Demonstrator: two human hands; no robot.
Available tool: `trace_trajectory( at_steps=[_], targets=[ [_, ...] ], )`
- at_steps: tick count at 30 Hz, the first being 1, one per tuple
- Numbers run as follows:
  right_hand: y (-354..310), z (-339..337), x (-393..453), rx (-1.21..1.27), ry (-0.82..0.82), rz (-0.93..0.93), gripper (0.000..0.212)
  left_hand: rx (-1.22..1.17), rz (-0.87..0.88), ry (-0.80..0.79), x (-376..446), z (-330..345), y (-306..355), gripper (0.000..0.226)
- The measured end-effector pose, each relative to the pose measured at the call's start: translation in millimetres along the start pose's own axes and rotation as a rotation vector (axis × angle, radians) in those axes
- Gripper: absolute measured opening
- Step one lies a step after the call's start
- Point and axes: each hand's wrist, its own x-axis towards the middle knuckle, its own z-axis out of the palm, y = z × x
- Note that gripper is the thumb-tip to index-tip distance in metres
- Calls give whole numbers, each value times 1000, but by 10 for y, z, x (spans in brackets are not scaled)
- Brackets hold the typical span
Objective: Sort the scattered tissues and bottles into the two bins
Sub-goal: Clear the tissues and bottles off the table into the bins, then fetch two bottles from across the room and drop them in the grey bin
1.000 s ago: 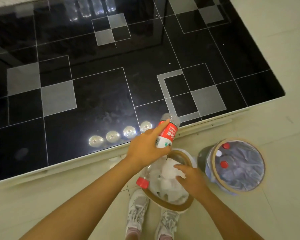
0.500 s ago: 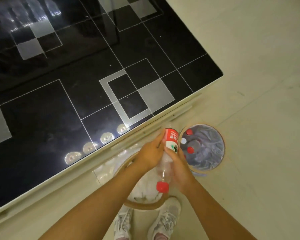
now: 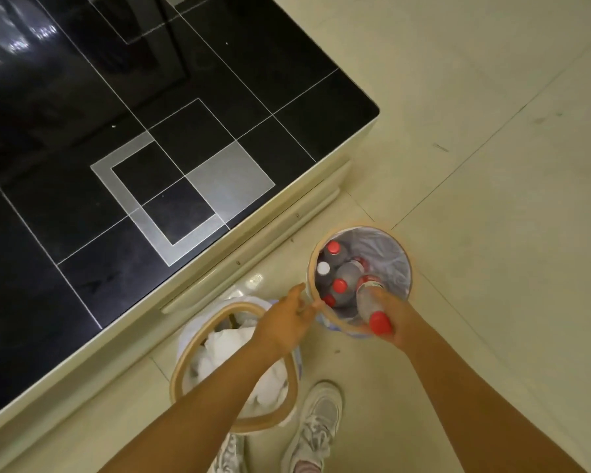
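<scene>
Red-capped bottle (image 3: 372,303) gripped in the right hand (image 3: 394,317), tilted into the bottle bin (image 3: 403,257) at lower right of frame; left hand (image 3: 284,324) loose, empty, above the tissue bin (image 3: 185,356) beside the desk (image 3: 151,131).

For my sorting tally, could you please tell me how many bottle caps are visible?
5: four in the right bin, namely red, white, red and red, plus red on the bottle in the right hand. More may be hidden.
</scene>
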Motion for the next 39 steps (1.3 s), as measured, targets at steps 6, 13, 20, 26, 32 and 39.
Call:
trace_trajectory(
  at_steps=[6,13,20,26,32,39],
  targets=[
    [-199,182,-368,-207,-24,-185,17,104,44,45,144,86,130,47],
    [-365,216,-951,-532,68,-565,26,204,176,166,-120,-58,563,34],
    [-776,39,-2259,-492,118,-839,24,425,430,267,-1120,-551,1376,29],
    [-1122,-145,-3594,-503,196,-1030,31,504,614,352,-2379,-1052,2204,34],
    [-1210,-392,-4907,-535,278,-1176,35,489,742,400,-3601,-1337,2567,38],
    [-955,-724,-6117,-572,363,-1272,44,441,899,410,-4672,-1385,2762,35]
  ],
)
